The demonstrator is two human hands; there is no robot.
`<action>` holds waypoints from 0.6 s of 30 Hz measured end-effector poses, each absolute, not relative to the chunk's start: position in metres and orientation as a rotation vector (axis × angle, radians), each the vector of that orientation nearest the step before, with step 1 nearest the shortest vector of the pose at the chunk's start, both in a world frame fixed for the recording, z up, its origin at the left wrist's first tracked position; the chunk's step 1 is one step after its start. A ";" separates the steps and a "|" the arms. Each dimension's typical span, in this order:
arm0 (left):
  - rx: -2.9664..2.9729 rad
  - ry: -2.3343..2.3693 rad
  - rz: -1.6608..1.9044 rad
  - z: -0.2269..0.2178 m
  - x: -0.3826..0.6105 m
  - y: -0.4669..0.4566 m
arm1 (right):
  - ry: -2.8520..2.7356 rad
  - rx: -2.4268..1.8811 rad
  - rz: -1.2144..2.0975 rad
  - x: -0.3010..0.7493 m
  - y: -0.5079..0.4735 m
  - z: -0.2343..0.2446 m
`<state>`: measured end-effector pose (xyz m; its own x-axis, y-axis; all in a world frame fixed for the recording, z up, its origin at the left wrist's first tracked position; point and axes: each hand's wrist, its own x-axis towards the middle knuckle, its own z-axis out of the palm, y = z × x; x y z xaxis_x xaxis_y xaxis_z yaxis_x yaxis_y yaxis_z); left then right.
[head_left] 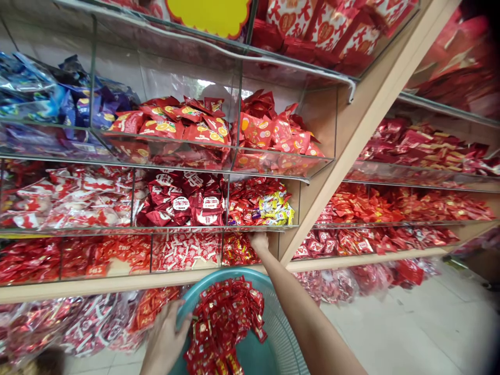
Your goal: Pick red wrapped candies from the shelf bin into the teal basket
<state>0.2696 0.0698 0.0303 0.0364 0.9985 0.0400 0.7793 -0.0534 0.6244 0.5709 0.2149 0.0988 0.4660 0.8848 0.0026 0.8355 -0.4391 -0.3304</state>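
My left hand (pixel 167 329) grips the left rim of a teal plastic basket (pixel 287 317), its thumb over the edge. Inside the basket lies a heap of small red wrapped candies (pixel 224 320), and part of the basket's bottom shows beside them. My right hand (pixel 259 241) reaches past the basket into a low shelf compartment of red and gold wrapped candies (pixel 237 249). Its fingers are hidden under the shelf edge and among the candies, so I cannot make out whether they hold anything. Directly above that hand is a compartment with red and yellow-white candies (pixel 273 205).
Clear dividers split the shelves into candy bins: blue packets (pixel 31 86), red orange-print packets (pixel 175 122), dark red packets (pixel 182 200). A slanting wooden upright (pixel 351 130) stands right of my right arm. Filled plastic bags (pixel 97 323) lie on the tiled floor (pixel 394 323) below.
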 end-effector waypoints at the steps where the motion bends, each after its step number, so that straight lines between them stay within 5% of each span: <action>1: 1.923 1.802 0.621 0.031 0.271 0.070 | -1.465 -2.441 0.246 0.571 0.217 0.099; 18: 2.116 1.855 0.258 0.027 0.275 0.065 | -1.995 -2.290 0.335 0.594 0.216 0.109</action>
<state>0.2750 0.0648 0.0268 0.1429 0.9872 -0.0706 0.9304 -0.1097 0.3498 0.5936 0.2161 0.1091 0.1250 0.9862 -0.1082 0.9675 -0.1453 -0.2071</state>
